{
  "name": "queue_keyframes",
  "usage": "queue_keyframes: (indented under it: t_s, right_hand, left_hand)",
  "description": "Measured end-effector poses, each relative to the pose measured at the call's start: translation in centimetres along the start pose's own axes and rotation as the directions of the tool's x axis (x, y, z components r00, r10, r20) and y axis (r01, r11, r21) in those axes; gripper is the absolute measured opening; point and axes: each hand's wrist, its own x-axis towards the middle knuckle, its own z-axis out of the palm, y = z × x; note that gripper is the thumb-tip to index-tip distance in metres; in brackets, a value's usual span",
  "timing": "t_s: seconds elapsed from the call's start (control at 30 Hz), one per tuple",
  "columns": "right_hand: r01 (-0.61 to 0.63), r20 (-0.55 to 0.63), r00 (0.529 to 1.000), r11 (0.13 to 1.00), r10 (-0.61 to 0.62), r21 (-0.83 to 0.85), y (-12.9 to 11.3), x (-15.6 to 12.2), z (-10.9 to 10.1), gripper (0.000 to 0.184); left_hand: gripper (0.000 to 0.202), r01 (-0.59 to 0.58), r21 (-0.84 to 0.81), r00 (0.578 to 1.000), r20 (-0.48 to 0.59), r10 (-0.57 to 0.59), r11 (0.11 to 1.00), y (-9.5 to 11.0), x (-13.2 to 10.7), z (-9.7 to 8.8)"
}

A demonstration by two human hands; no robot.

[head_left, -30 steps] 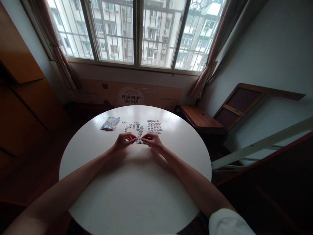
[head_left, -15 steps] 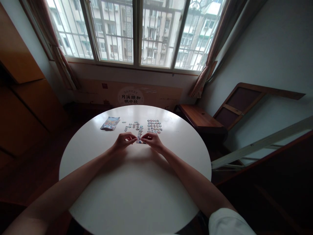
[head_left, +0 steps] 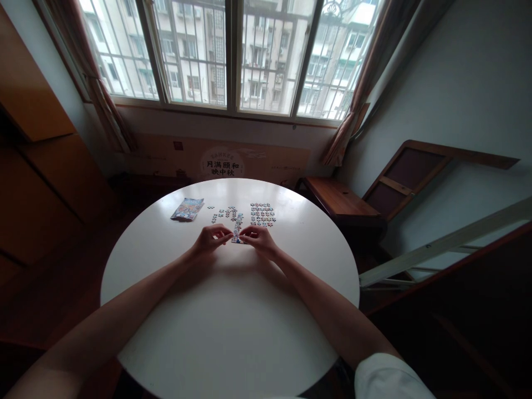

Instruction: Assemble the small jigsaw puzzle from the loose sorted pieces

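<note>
My left hand (head_left: 213,237) and my right hand (head_left: 258,238) face each other low over the table, fingertips pinched together. Between them lies a narrow strip of joined jigsaw puzzle pieces (head_left: 238,226), wider at its near end. Both sets of fingertips grip at the sides of this strip. Any single piece in the fingers is too small to make out. Loose puzzle pieces (head_left: 228,213) are scattered just beyond my left hand. Several more pieces stand in neat rows (head_left: 262,213) past my right hand.
A round white table (head_left: 233,310) carries everything. A colourful printed packet (head_left: 187,209) lies at its far left. Beyond the right edge stand a wooden bench (head_left: 338,197) and a pale metal rail (head_left: 440,249). Barred windows (head_left: 233,55) fill the far wall.
Both hands stay almost in place at the joined strip, with only a slight shift of the fingertips. The packet and the other pieces have not moved.
</note>
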Motion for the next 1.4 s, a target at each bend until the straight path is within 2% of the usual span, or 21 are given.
queue_keyframes:
  t_s: [0.27, 0.53, 1.03, 1.17, 1.4]
  right_hand:
    - [0.018, 0.018, 1.0, 0.997, -0.016, -0.081, 0.34, 0.09, -0.16, 0.043]
    - [0.056, 0.026, 0.998, 0.989, -0.053, -0.136, 0.73, 0.12, -0.09, 0.039]
    - [0.06, 0.015, 0.998, 0.987, -0.059, -0.146, 0.3, 0.0, 0.07, 0.038]
    - [0.05, 0.001, 0.999, 0.989, -0.05, -0.138, 0.49, 0.05, 0.06, 0.038]
    - [0.063, -0.008, 0.998, 0.987, -0.065, -0.146, 0.36, 0.0, 0.1, 0.036]
  left_hand:
    - [0.026, -0.006, 0.022, 1.0, -0.009, 0.006, 1.0, 0.22, 0.05, -0.04]
    - [0.027, -0.005, 0.022, 1.0, 0.02, 0.004, 1.0, 0.15, 0.05, -0.04]
    - [0.026, -0.008, 0.023, 1.0, 0.026, 0.007, 1.0, 0.52, 0.02, 0.03]
    - [0.027, 0.015, 0.029, 1.0, -0.003, -0.015, 0.999, 0.53, -0.03, 0.03]
    - [0.03, -0.029, 0.038, 0.999, 0.021, 0.029, 0.999, 0.27, 0.05, -0.03]
